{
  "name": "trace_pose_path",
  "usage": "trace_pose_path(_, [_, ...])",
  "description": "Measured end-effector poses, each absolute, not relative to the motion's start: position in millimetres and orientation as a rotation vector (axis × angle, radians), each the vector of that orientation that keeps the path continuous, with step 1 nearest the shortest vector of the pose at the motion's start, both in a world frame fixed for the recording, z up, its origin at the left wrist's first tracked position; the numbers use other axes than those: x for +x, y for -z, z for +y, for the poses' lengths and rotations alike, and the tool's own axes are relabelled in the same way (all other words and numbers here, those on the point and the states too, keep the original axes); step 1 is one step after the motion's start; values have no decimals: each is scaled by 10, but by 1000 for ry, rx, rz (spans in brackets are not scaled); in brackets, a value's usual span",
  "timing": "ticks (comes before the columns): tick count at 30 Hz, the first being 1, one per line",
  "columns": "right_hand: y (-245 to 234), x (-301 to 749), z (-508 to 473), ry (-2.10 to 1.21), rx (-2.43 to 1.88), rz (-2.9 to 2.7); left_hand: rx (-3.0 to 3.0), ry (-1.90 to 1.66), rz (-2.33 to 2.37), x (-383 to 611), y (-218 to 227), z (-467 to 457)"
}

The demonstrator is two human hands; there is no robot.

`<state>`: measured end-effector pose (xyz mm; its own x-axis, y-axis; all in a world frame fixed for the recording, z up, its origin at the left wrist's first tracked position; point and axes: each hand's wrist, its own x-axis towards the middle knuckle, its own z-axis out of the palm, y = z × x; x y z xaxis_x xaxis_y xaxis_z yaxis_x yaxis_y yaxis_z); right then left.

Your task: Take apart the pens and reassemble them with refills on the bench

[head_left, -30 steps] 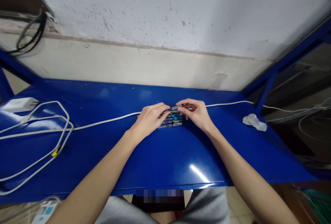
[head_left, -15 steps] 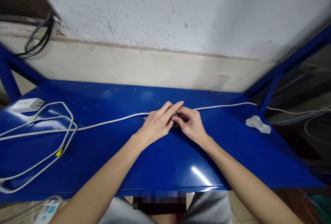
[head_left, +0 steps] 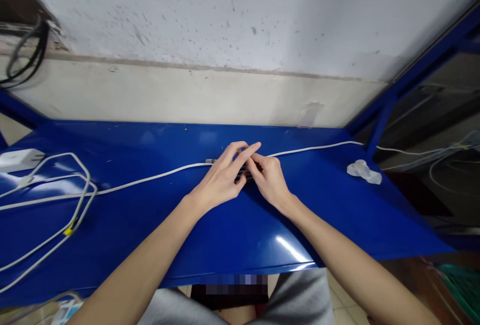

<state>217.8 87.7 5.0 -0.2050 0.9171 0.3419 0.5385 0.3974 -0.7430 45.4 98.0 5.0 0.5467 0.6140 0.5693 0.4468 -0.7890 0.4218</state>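
Note:
My left hand (head_left: 225,175) rests at the middle of the blue table, its fingers curled over a small bundle of slim, dark, pen-like sticks (head_left: 244,177). One grey end (head_left: 210,161) pokes out on the left of that hand. From the other side my right hand (head_left: 269,175) is closed in a pinch at the bundle's right part, fingertips touching those of the left. Most of the bundle is hidden beneath the fingers. A white cable (head_left: 150,179) runs across the table and passes behind both hands.
On the left lie a white power adapter (head_left: 22,159) and loops of white cable with a yellow tag (head_left: 69,228). A crumpled white scrap (head_left: 364,172) lies at the right. Blue frame bars (head_left: 378,120) stand at the side, and a wall (head_left: 210,95) closes the back.
The view has shifted slightly, so the table things appear further left. My right fingers have closed in nearer the left fingertips, and the bundle's left end shows differently.

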Motion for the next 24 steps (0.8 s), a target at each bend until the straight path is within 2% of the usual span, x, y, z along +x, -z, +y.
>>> trace_pose_path(7, [-113, 2261, 971, -694, -1164, -1588, 2632, -1200, 1347, 258, -88, 1123])
trace_pose_path(16, [-49, 2314, 1014, -874, -1300, -1551, 2667, -1109, 1129, 214, 15, 1163])
trace_pose_path(24, [-163, 2281, 1010, -944, -1027, -1645, 2450, -1062, 1118, 249, 1, 1096])
